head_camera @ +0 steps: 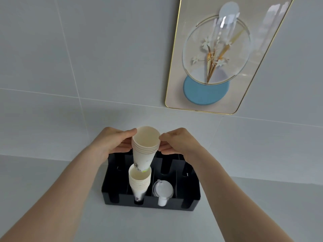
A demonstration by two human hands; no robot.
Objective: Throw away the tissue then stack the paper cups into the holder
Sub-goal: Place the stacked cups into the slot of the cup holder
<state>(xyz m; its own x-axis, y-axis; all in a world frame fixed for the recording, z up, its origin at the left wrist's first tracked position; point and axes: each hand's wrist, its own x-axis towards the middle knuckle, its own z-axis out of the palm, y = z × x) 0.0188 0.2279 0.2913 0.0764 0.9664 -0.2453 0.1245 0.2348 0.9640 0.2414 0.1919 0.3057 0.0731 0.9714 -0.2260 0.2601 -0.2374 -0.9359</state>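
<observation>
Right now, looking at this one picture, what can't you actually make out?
- Head view: base of the lower cup stack, hidden inside the black holder.
- Printed design on the upper cup stack: too small to read.
- Both elbows: cut off by the bottom edge.
- The tissue: not in view.

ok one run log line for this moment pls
both hands: left hand and right hand hold upper cup stack | its base entering lower cup stack | in black holder

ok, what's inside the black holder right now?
The black holder has a nested paper cup stack in one slot, white lids in the next. A held cup stack enters the lower one. Slot floors and rear compartments are hidden.
</observation>
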